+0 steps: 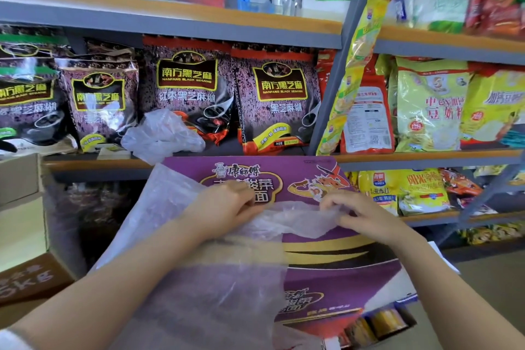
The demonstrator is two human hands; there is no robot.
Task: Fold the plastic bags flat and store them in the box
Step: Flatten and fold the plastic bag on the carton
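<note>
A thin, translucent plastic bag [199, 273] lies spread over the top of a purple printed carton [341, 261] in front of me. My left hand [224, 204] pinches the bag's upper edge near the carton's middle. My right hand [360, 210] grips the same edge further right, where the film bunches up into a fold. A second, crumpled clear plastic bag [162, 136] rests on the shelf just behind the carton. Both forearms reach in from the bottom of the view.
Grey metal shelves [199, 28] packed with black sesame and soy powder packets stand right behind the carton. Brown cardboard boxes [25, 278] are stacked at the left. A shelf upright [332, 88] rises at centre right. The carton's open end with yellow packets [380, 324] shows at lower right.
</note>
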